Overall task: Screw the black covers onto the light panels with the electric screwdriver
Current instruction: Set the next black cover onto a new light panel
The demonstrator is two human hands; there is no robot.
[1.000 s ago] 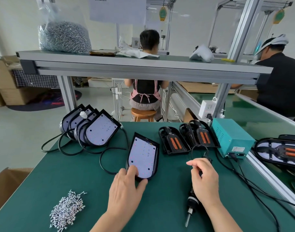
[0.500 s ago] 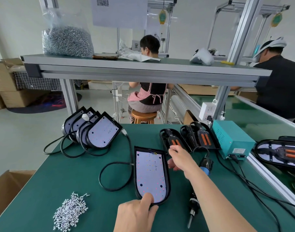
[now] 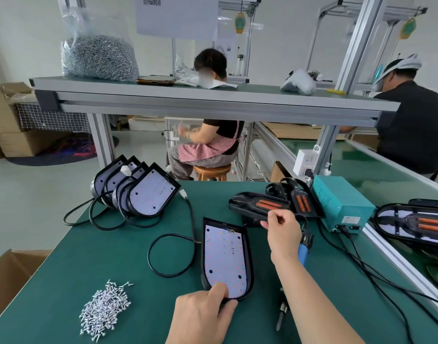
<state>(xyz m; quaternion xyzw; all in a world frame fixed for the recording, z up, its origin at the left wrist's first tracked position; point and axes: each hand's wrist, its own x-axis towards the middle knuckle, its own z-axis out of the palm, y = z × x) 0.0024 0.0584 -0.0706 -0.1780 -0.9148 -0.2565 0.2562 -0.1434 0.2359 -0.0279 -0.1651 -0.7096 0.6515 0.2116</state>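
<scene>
A light panel (image 3: 225, 254) in a black housing lies flat on the green table (image 3: 71, 266) in front of me. My left hand (image 3: 200, 316) holds its near rounded end, thumb on the white LED board. My right hand (image 3: 282, 232) grips the near edge of a black cover (image 3: 257, 207) with orange strips, tilted up off the table. Behind it stands another black cover (image 3: 302, 202). The electric screwdriver (image 3: 287, 296) lies on the table under my right forearm, its bit pointing toward me. A pile of silver screws (image 3: 103, 311) lies at the near left.
Several more light panels (image 3: 138, 192) with black cables lean in a row at the far left. A teal power box (image 3: 342, 202) stands at the right with cables trailing across the table. A finished lamp (image 3: 416, 224) lies on the right conveyor. A shelf (image 3: 213, 100) spans overhead.
My right hand has reached from the screwdriver to the black cover and lifted its near edge. My left hand has drawn the light panel toward me and turned it lengthwise.
</scene>
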